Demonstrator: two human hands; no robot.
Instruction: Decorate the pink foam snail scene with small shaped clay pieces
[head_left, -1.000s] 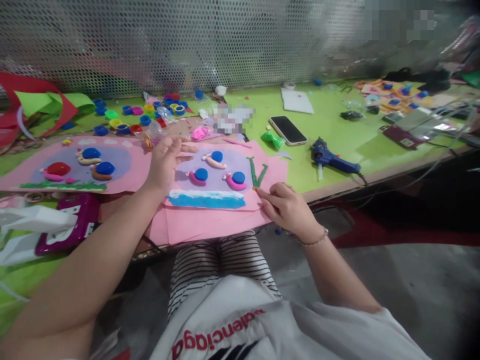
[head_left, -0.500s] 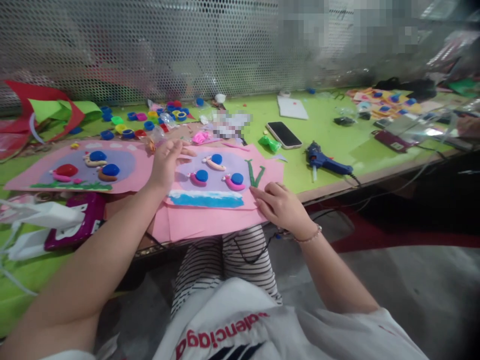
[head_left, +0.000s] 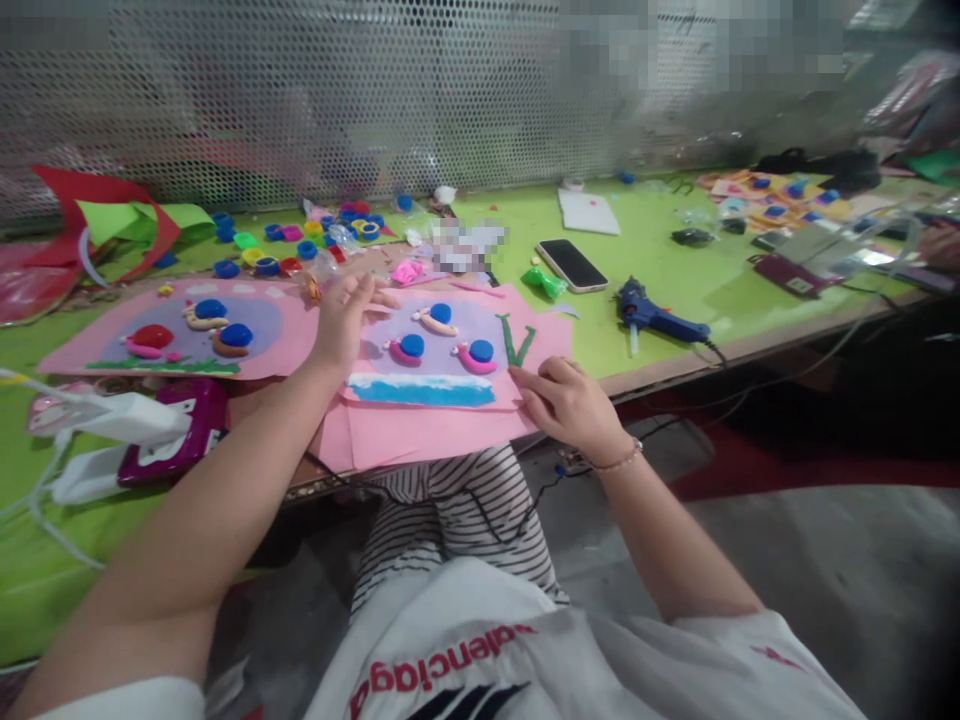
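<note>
In front of me lies a pink sheet point(head_left: 551, 320) with a lilac oval, a blue-and-white strip point(head_left: 424, 390) along its bottom and three clay snails point(head_left: 435, 320) with blue shells. My left hand point(head_left: 346, 318) lies over the sheet's left edge, fingers stretched out to the right, holding nothing. At the right side my right hand point(head_left: 568, 402) touches the foot of a green V-shaped clay stem point(head_left: 517, 342) with its extended index finger. Its other fingers are partly curled. Beneath this sheet shows more pink paper point(head_left: 420, 440).
A similar snail picture point(head_left: 82, 335) lies left, above a purple power socket point(head_left: 195, 420) with white plugs. Several coloured caps point(head_left: 307, 250) are scattered behind. A phone point(head_left: 572, 263), green clay in wrap point(head_left: 544, 283) and a blue glue gun point(head_left: 656, 315) lie right.
The view has shifted slightly, so the tabletop things appear a little further right. Both hands stay at the same places on the sheet, with the right index finger still at the green stem's foot.
</note>
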